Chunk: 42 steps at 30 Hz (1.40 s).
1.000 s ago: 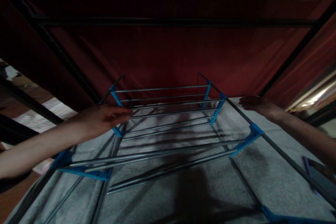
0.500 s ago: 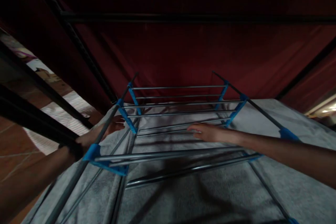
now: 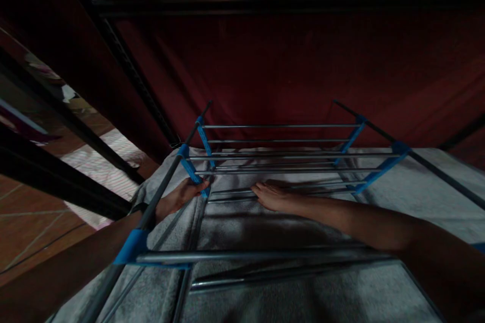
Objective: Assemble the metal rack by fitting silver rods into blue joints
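A folding drying rack [image 3: 280,154] with grey metal rods and blue plastic joints stands in front of me. A grey towel [image 3: 288,232] lies spread under its rods. My left hand [image 3: 181,196] reaches under the left side rail and rests on the towel's left edge near a blue joint [image 3: 192,170]. My right hand [image 3: 273,197] lies flat, palm down, on the towel near the middle, fingers together. Neither hand grips anything that I can see.
Dark red fabric [image 3: 288,70] on a black metal frame [image 3: 125,65] closes off the back and sides. At the left are a brown tiled floor [image 3: 26,222] and a pale striped mat [image 3: 102,171]. The light is dim.
My right hand has swung in from the rack's right rail to the middle of the towel. My left hand has dropped from the rods to the towel's left edge. The view shifted left.
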Each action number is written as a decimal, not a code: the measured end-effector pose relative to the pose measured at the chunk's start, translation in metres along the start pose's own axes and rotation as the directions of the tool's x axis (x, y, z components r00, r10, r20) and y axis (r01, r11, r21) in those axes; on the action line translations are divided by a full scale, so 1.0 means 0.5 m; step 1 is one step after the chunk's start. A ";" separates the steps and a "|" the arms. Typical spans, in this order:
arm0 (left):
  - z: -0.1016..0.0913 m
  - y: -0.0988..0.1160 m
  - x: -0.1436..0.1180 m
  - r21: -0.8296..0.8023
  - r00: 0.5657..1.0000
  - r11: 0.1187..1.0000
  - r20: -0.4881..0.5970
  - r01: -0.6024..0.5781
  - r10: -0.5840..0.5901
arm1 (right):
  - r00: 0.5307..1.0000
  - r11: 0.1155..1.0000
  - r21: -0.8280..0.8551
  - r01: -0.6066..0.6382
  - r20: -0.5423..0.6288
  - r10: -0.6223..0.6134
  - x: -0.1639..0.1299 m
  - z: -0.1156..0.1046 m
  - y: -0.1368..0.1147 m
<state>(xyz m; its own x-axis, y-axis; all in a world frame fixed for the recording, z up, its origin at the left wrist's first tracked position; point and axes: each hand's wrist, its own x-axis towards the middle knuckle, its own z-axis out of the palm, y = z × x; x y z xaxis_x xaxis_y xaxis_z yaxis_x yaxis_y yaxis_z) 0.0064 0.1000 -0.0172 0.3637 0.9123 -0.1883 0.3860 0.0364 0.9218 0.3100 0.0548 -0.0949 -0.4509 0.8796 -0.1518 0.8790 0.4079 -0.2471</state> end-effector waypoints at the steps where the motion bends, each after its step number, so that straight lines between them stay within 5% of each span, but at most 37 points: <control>1: 0.003 -0.006 0.002 -0.021 1.000 1.000 0.023 0.017 -0.017 | 1.000 1.000 0.021 -0.004 0.003 0.004 0.000 0.004 0.003; 12: 0.057 -0.013 -0.019 -0.098 0.998 0.993 0.026 0.061 -0.058 | 0.998 0.997 0.075 0.020 0.053 -0.025 -0.029 0.023 0.008; 22: 0.057 -0.046 -0.003 -0.081 0.999 0.995 0.009 0.049 -0.048 | 0.997 0.991 0.118 0.058 -0.057 -0.051 -0.032 -0.019 -0.001; 42: 0.045 -0.060 0.000 -0.081 0.998 0.995 0.018 0.057 -0.056 | 0.993 0.991 0.102 0.088 -0.091 -0.079 -0.060 -0.065 0.000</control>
<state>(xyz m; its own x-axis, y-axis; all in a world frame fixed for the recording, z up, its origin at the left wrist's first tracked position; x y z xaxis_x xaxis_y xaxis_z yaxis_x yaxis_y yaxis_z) 0.0138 0.0898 -0.0524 0.3567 0.9013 -0.2460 0.3364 0.1217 0.9338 0.3286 0.0362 -0.0593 -0.5026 0.8634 -0.0440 0.8155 0.4566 -0.3557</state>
